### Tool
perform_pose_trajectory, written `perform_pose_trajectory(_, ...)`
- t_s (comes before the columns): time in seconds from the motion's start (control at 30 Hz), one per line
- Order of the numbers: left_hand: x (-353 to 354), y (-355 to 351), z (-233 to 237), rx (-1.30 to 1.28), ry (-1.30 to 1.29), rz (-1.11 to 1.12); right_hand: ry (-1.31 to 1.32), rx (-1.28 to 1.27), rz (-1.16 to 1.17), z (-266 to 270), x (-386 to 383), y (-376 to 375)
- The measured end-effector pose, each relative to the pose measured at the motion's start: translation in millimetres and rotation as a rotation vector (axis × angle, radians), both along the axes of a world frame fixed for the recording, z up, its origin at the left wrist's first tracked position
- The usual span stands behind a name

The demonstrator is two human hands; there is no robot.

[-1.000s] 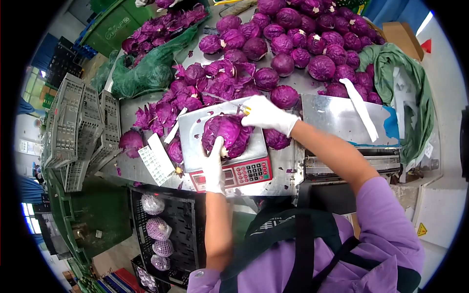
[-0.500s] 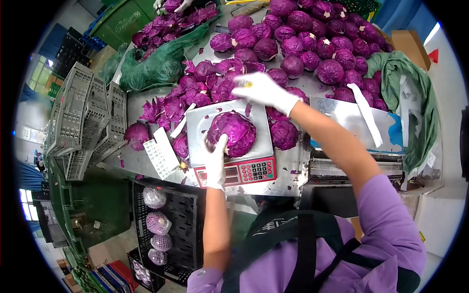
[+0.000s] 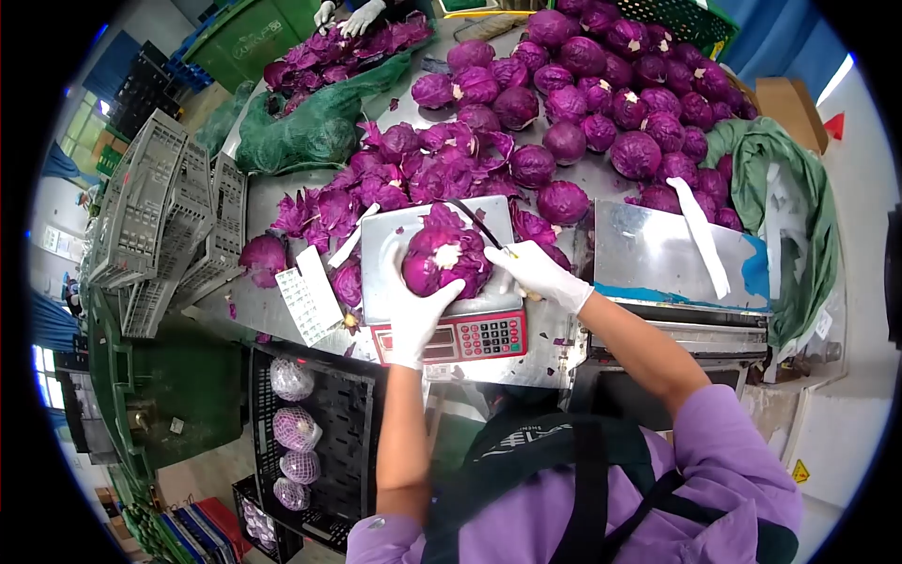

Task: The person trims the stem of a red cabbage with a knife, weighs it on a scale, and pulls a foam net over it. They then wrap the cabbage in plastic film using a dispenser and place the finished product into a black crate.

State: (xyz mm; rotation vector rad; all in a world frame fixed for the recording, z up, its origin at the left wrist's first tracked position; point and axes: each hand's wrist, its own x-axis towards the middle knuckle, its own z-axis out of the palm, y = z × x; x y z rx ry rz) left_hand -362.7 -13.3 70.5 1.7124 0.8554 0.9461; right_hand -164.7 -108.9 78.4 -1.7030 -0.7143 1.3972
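Observation:
A red cabbage (image 3: pixel 427 273) rests on the metal pan of a scale (image 3: pixel 383 226), its pale cut stem facing up. My left hand (image 3: pixel 413 315), in a white glove, is wrapped around the cabbage's left and near side, thumb across the front. On the other side my gloved right hand (image 3: pixel 545 274) is closed on a thin, dark-bladed knife (image 3: pixel 477 222). The blade points up and away, passing close over the cabbage's right edge. Loose purple leaves (image 3: pixel 442 174) lie heaped just beyond the scale.
Many red cabbages (image 3: pixel 636 155) cover the back right. Grey crates (image 3: pixel 141 207) stand at left, and a black crate (image 3: pixel 334 442) below holds several net-wrapped cabbages (image 3: pixel 297 429). A label sheet (image 3: pixel 308 299) lies left of the scale. Another person's gloved hands (image 3: pixel 362 17) work at the far end.
My right hand has come down from over the leaf heap to the cabbage's right side, with the knife now showing. The cabbage has been turned so its stem faces up.

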Motion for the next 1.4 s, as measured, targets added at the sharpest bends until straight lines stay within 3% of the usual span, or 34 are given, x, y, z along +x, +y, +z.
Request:
perform_pose_trajectory(0.07,-2,7,6,-0.044,0.135,-0.11,-0.105,0.091,-0.03,-18,1,0)
perform_pose_trajectory(0.1,-1,11,9,0.182,0.252,-0.118,-0.211,0.192,-0.062,-19,1,2)
perform_pose_trajectory(0.2,12,15,-1,0.143,0.254,-0.078,-0.426,0.372,-0.026,-14,3,7)
perform_pose_trajectory(0.27,23,15,2,0.125,0.237,-0.072,-0.632,0.25,0.117,19,-2,7)
perform_pose_trajectory(0.33,31,17,7,0.069,0.28,-0.058,-0.858,0.255,0.237,17,-3,10)
perform_pose_trajectory(0.53,32,24,-3,0.052,0.237,-0.071,-1.034,0.259,0.253,8,-5,14)
perform_pose_trajectory(0.7,34,21,-8,0.065,0.243,-0.022,-1.47,0.368,0.36,0,-4,25)
perform_pose_trajectory(0.83,35,18,-7,0.051,0.22,0.019,-1.475,0.449,0.337,-2,-4,30)
perform_pose_trajectory(0.97,40,7,-11,0.179,0.208,0.104,-1.406,0.314,0.328,-6,-4,31)
perform_pose_trajectory(1.07,45,7,-6,0.166,0.242,0.107,-1.445,0.462,0.268,-2,3,30)
perform_pose_trajectory(1.13,44,6,-8,0.18,0.241,0.121,-1.304,0.347,0.377,13,5,36)
perform_pose_trajectory(1.2,43,7,-10,0.144,0.213,0.148,-1.189,0.407,0.299,12,4,44)
perform_pose_trajectory(1.27,39,-7,-7,0.21,0.267,0.127,-1.372,0.332,0.243,-9,23,66)
perform_pose_trajectory(1.33,34,-35,-1,0.361,0.281,0.086,-1.363,0.258,0.08,-3,74,78)
perform_pose_trajectory(1.4,28,-43,-3,0.376,0.209,0.093,-0.971,0.289,-0.131,27,81,72)
